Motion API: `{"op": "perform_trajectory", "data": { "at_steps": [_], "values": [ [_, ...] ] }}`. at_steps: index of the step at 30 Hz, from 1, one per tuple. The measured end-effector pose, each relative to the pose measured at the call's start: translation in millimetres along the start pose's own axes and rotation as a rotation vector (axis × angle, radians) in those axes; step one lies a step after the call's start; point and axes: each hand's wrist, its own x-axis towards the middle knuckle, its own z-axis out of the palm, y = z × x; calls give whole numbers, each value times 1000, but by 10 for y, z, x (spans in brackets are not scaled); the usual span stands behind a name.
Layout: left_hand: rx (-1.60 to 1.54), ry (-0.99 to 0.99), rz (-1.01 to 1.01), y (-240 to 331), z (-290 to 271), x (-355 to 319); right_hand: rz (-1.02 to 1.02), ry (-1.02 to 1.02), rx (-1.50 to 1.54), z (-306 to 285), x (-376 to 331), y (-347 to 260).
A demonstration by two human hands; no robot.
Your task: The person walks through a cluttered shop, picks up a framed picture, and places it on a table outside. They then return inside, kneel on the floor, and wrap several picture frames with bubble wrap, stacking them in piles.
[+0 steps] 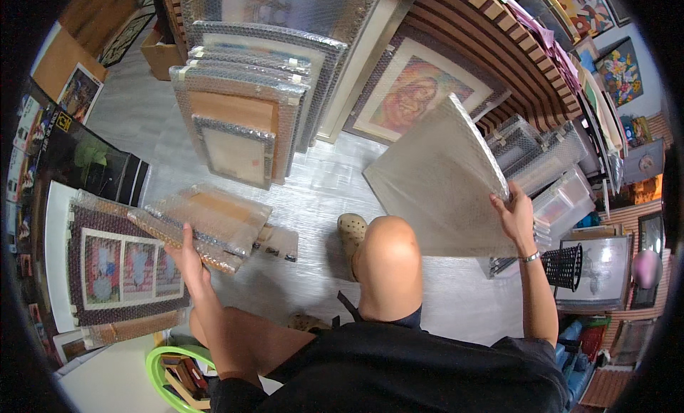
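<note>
My right hand point(514, 212) grips the right edge of a large pale flat panel point(442, 185) in clear plastic wrap. The panel leans at a tilt, with its lower left corner near the floor. At the left, my left hand point(188, 262) is closed at the near edge of a small stack of bubble-wrapped picture frames point(214, 217); its thumb lies over the edge and its other fingers are partly hidden. Beside that hand stands a dark-matted, bubble-wrapped picture point(128, 270) with several panels in it.
Ahead, several bubble-wrapped frames point(242, 92) lean in a stack. A wrapped colourful portrait point(420, 92) rests against the slatted wall. Wrapped frames point(541, 156) and a black mesh basket point(563, 267) stand at the right. A green-rimmed bin point(153, 374) is at the lower left.
</note>
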Motion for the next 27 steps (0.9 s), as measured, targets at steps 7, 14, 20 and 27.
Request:
{"op": "perform_trajectory", "data": {
  "at_steps": [7,14,20,27],
  "values": [
    [-15,-47,38,-104,-95,48,72,-44,1,147,-254,348],
    [-24,-8,36,-31,-72,-35,-176,-394,-3,-185,-173,9],
    [9,22,-9,-59,-109,-2,-15,-208,5,203,-23,390],
    [13,2,-19,14,-144,-70,51,-356,18,-25,20,166]
  ]
}}
